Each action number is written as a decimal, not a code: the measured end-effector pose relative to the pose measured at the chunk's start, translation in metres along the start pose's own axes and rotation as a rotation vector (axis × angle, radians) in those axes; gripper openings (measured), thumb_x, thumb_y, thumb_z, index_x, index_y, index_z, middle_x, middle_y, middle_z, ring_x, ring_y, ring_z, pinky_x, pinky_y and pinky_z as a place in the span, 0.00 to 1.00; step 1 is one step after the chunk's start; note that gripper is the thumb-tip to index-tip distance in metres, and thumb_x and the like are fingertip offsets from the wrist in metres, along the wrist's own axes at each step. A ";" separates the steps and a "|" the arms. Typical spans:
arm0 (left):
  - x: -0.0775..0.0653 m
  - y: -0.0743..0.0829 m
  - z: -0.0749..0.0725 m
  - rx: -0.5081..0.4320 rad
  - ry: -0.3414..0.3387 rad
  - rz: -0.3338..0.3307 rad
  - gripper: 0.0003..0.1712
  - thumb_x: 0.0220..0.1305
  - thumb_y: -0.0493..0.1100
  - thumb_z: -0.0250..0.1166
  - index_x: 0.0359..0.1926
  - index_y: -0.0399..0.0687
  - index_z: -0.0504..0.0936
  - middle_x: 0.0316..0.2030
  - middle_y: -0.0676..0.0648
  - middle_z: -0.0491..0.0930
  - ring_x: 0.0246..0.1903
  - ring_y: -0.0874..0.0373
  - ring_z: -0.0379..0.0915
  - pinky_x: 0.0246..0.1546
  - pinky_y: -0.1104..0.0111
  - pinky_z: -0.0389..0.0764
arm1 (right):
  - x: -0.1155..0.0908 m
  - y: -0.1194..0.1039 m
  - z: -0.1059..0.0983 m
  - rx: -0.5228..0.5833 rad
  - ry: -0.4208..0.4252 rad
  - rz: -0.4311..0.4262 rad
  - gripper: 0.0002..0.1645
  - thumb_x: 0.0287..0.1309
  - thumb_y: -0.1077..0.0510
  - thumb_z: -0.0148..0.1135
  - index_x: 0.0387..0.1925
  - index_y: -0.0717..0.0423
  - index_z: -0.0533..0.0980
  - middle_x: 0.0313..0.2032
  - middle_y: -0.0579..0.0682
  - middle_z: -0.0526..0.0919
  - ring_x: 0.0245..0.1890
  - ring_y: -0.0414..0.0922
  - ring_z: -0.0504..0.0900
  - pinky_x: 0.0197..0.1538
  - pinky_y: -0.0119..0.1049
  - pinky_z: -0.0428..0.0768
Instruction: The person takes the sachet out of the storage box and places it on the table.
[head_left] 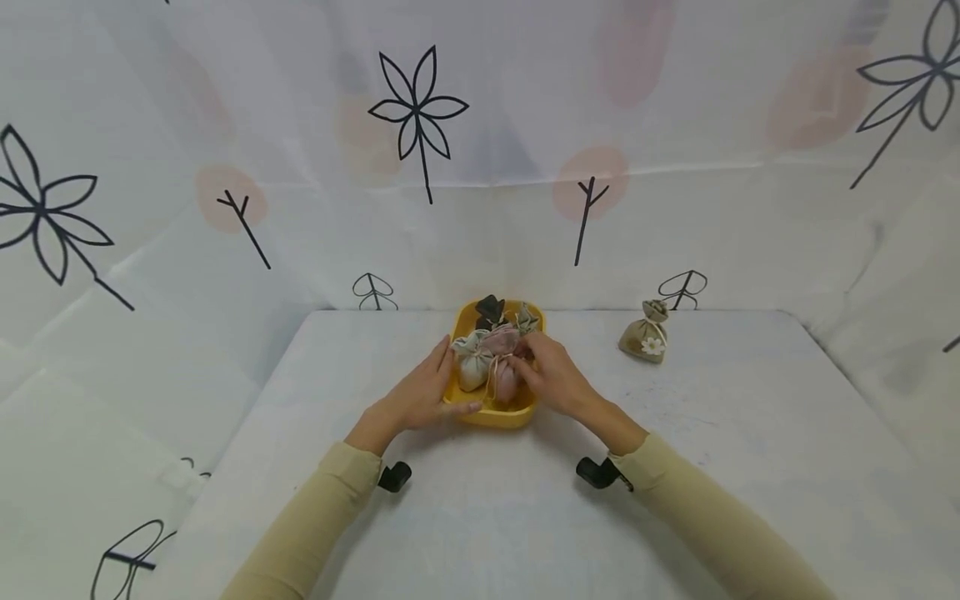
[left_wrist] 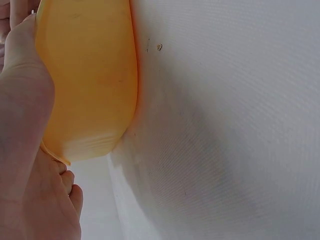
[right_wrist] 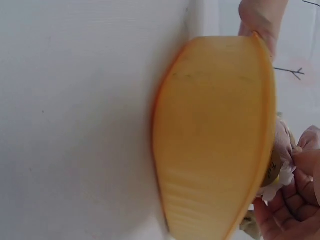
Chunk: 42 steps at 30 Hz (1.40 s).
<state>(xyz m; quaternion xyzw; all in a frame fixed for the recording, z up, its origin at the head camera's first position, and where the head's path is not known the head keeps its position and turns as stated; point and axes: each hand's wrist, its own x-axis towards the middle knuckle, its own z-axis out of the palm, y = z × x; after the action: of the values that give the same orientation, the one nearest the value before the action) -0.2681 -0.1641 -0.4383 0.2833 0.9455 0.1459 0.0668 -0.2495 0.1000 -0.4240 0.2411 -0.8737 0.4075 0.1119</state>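
A yellow plastic bin (head_left: pixel 495 419) stands at the back middle of the white table with several small drawstring pouches in it. My left hand (head_left: pixel 420 392) holds its front left corner, fingers along the left side and thumb over the front rim. With its fingertips, my right hand (head_left: pixel 557 375) pinches a pink pouch (head_left: pixel 506 379) by its tied neck. Left of that sits a pale green pouch (head_left: pixel 472 371). Behind are a black pouch (head_left: pixel 491 311) and an olive one (head_left: pixel 527 319), partly hidden. A round tag (right_wrist: pixel 273 169) shows by the pink pouch in the right wrist view.
To the right of the bin, a tan pouch (head_left: pixel 643 337) with a white flower stands on the table (head_left: pixel 480 517). A white cloth (head_left: pixel 487 242) printed with plants hangs behind the table's back edge. Black wrist cameras (head_left: pixel 597 472) sit beneath the forearms.
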 end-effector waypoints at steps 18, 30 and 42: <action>0.000 -0.003 0.002 -0.006 0.005 -0.008 0.71 0.60 0.83 0.54 0.81 0.38 0.36 0.82 0.37 0.32 0.80 0.44 0.39 0.78 0.56 0.50 | -0.004 -0.013 -0.029 0.000 0.037 -0.117 0.06 0.68 0.66 0.63 0.44 0.61 0.75 0.40 0.52 0.80 0.41 0.46 0.81 0.44 0.42 0.83; 0.003 -0.001 0.003 0.005 -0.009 -0.015 0.71 0.59 0.84 0.53 0.81 0.39 0.37 0.82 0.39 0.30 0.80 0.46 0.37 0.78 0.57 0.49 | -0.012 -0.003 -0.055 -0.054 0.056 -0.058 0.06 0.70 0.64 0.62 0.45 0.61 0.75 0.40 0.53 0.80 0.41 0.46 0.80 0.39 0.38 0.80; 0.002 0.000 0.002 -0.012 0.001 -0.011 0.71 0.61 0.82 0.55 0.81 0.37 0.38 0.82 0.37 0.32 0.80 0.44 0.39 0.78 0.56 0.51 | -0.014 0.022 -0.079 -0.110 0.128 -0.057 0.07 0.71 0.64 0.62 0.46 0.65 0.76 0.39 0.56 0.81 0.41 0.51 0.81 0.42 0.45 0.81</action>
<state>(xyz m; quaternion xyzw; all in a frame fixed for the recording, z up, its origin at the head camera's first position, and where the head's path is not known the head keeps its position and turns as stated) -0.2693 -0.1622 -0.4401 0.2777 0.9461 0.1515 0.0689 -0.2492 0.1776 -0.3929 0.2329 -0.8786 0.3701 0.1918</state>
